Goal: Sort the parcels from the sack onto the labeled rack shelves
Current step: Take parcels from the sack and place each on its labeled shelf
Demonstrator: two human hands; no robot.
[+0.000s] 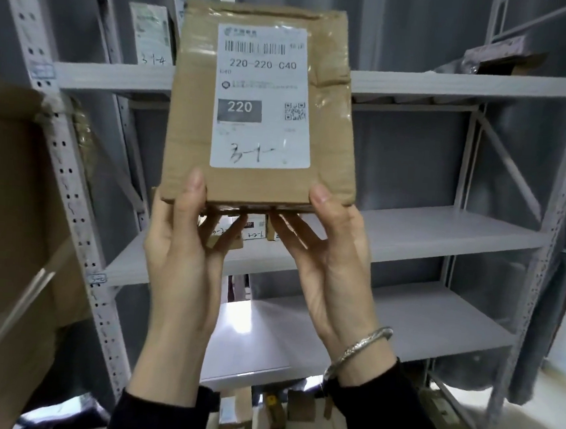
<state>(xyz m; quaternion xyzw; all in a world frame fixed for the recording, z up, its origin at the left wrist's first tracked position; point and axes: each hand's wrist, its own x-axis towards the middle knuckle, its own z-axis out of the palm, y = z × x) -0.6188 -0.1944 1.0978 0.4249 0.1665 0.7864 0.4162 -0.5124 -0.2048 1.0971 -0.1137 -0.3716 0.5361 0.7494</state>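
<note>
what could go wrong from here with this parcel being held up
1. The left hand and right hand pinch the parcel only at its bottom edge, so it might tip or slip.
2. The handwritten code on its label trails off after 3-1-, so it could end up on the wrong shelf.
3. The small parcels on the middle shelf sit just behind the fingers and might get knocked.

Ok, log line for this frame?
left hand, right hand: hold cardboard parcel upright | shipping label: 220-220-C40 | rack shelf: behind
</note>
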